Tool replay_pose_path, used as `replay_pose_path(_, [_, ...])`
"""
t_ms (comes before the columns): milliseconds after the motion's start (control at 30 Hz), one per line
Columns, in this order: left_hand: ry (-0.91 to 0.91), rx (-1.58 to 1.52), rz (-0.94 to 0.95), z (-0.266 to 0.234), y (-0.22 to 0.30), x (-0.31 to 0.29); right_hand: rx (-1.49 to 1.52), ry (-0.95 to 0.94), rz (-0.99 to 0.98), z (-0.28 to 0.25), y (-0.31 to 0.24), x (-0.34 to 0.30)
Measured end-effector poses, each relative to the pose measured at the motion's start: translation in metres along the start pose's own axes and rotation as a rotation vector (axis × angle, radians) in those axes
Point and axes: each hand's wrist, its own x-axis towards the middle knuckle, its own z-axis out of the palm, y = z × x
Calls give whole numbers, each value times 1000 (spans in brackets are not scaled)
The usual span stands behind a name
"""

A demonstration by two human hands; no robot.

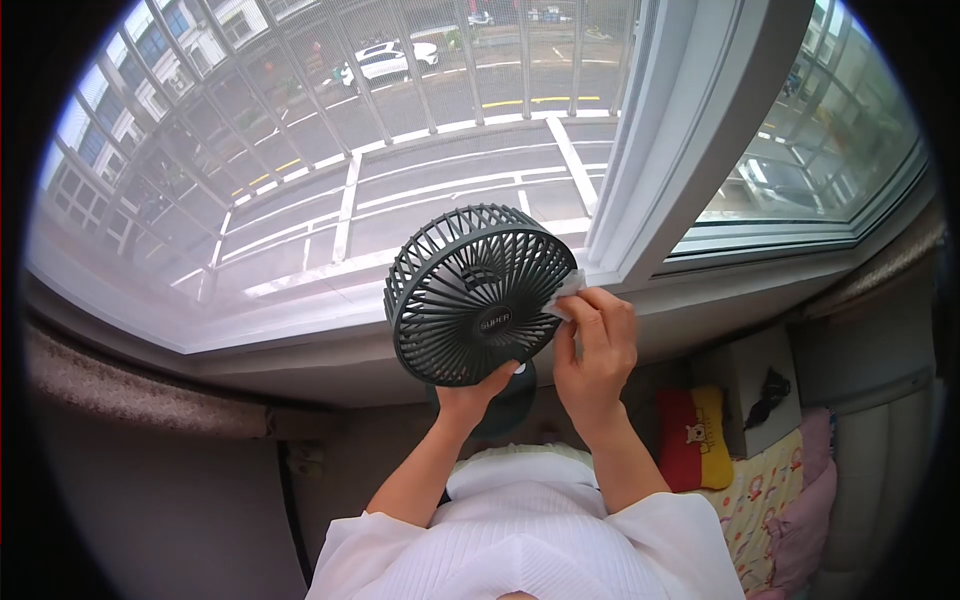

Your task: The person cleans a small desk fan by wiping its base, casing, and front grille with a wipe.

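Note:
A dark green desk fan (440,270) with a round slatted grille is held up in front of me, tilted, its round base (508,405) hanging below. My left hand (475,395) grips it from beneath at the lower part of the head; the thumb shows and the other fingers are hidden behind the fan. In my right hand (597,345) a crumpled white tissue (564,291) is pinched between thumb and fingers. The tissue touches the right edge of the grille.
Beyond the fan is a window with a white frame (640,215) and outer bars, above a sill (290,368). To the lower right lie a red and yellow cushion (694,440), a patterned cover (765,500) and a box with a black item (768,395). A rolled curtain (140,385) hangs at left.

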Motion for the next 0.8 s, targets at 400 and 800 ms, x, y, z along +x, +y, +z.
replay_pose_path(400, [-54,-140,61,-6,-5,7,94,12,129,-8,25,-1])
replay_pose_path(800, [-82,-72,125,-10,-10,4,158,25,44,-2,0,-10])
